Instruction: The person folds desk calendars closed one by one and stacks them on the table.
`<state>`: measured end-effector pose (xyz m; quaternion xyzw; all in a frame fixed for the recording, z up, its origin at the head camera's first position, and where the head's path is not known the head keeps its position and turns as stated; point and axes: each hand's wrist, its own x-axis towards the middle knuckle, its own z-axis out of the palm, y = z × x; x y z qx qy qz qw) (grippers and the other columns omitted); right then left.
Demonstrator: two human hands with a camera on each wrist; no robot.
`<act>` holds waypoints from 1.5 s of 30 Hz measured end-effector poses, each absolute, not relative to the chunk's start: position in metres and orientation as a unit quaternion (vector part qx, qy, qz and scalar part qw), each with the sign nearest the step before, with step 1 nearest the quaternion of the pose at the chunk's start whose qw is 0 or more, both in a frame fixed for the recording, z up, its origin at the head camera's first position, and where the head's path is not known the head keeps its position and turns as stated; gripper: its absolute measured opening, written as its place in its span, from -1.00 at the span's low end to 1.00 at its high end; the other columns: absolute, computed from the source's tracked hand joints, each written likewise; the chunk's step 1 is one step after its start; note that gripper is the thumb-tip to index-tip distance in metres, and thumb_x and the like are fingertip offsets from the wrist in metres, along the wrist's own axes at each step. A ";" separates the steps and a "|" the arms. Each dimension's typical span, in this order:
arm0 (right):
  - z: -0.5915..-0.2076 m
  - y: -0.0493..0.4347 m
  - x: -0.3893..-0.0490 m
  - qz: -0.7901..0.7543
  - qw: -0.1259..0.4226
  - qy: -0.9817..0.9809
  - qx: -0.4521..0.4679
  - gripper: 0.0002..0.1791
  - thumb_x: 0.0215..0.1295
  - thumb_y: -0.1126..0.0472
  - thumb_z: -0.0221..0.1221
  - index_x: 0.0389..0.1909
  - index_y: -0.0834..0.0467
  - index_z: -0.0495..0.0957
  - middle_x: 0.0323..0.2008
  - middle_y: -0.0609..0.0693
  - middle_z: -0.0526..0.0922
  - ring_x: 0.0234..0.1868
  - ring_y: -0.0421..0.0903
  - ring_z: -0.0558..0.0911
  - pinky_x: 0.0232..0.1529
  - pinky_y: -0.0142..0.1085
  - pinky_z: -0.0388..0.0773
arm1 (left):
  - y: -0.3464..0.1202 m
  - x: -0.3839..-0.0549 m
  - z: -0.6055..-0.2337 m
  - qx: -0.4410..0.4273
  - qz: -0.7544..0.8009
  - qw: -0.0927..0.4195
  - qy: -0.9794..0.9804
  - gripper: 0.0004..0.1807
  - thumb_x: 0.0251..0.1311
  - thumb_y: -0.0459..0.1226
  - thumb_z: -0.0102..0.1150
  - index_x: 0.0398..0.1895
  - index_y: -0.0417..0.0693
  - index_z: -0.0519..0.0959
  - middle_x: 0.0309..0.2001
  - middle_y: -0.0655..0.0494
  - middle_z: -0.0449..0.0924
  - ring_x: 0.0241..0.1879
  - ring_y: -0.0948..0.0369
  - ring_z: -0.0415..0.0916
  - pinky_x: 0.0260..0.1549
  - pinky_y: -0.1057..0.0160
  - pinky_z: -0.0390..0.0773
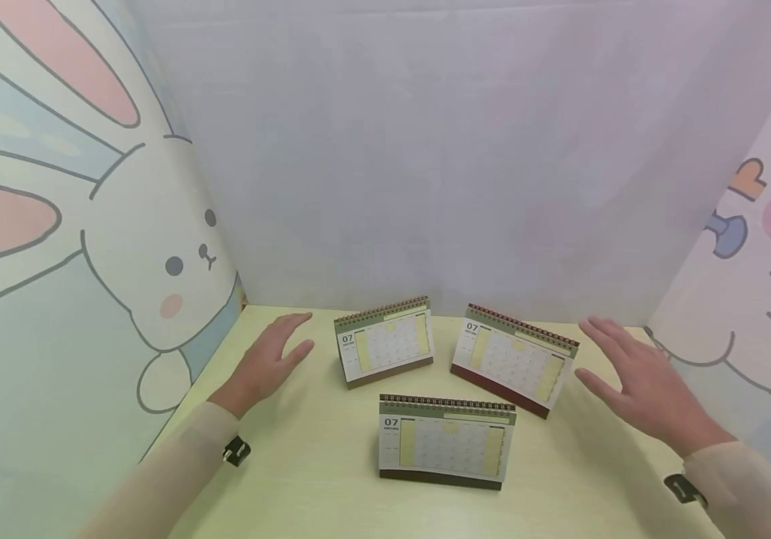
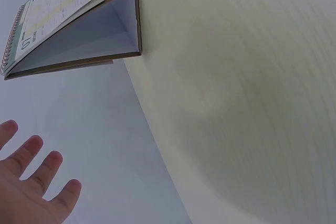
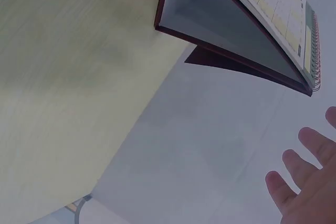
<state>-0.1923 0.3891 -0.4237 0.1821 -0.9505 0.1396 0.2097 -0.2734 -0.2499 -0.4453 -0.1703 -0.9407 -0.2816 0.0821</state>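
Three spiral-bound desk calendars stand on the table, each showing a page marked 07. The back left one, a brown-based calendar [image 1: 388,340], is turned slightly; its open triangular side shows in the left wrist view. At the back right a red-based calendar [image 1: 513,355] stands at an angle. Nearest the front is a black-based calendar [image 1: 446,440]. My left hand [image 1: 267,359] hovers left of the brown-based calendar, fingers extended and holding nothing. To the right of the red-based calendar, my right hand [image 1: 648,378] is held with fingers spread, apart from it.
The pale yellow table [image 1: 318,479] ends at a plain light curtain [image 1: 426,165] behind the calendars. A cartoon rabbit panel [image 1: 123,277] borders the left side, and a panel with a pink-nosed figure [image 1: 749,299] borders the right.
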 end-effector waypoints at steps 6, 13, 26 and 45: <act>-0.422 0.382 -0.189 0.138 0.235 -0.941 0.201 -0.09 0.56 -0.03 0.51 0.82 0.04 0.41 0.69 0.32 0.54 0.55 0.55 0.54 0.39 0.68 0.41 | -0.245 -0.268 -0.444 -0.171 -0.293 0.082 -0.937 -0.32 0.87 0.09 0.06 0.83 0.00 0.41 0.82 -0.20 0.39 0.83 -0.32 0.28 0.79 -0.58 0.26; -0.423 0.372 -0.185 0.140 0.254 -0.929 0.229 -0.11 0.46 0.04 0.57 0.75 0.05 0.50 0.61 0.27 0.63 0.54 0.44 0.58 0.36 0.55 0.48 | -0.238 -0.262 -0.444 -0.188 -0.305 0.088 -0.929 -0.39 0.87 0.04 0.07 0.76 -0.03 0.50 0.76 -0.18 0.48 0.79 -0.30 0.37 0.77 -0.55 0.33; -0.427 0.348 -0.170 0.151 0.269 -0.915 0.260 -0.16 0.37 0.10 0.62 0.66 0.04 0.60 0.51 0.14 0.74 0.49 0.27 0.61 0.34 0.29 0.50 | -0.229 -0.248 -0.449 -0.209 -0.317 0.125 -0.917 -0.49 0.82 -0.04 0.13 0.63 -0.01 0.64 0.60 -0.12 0.64 0.66 -0.25 0.50 0.67 -0.53 0.47; -0.436 0.331 -0.162 0.150 0.250 -0.919 0.266 -0.20 0.40 0.13 0.61 0.64 -0.02 0.61 0.45 -0.01 0.80 0.40 0.13 0.69 0.40 -0.08 0.40 | -0.193 -0.228 -0.453 -0.282 -0.379 0.098 -0.876 -0.59 0.83 -0.17 0.14 0.53 -0.10 0.69 0.33 -0.04 0.80 0.24 0.15 0.72 0.26 0.14 0.84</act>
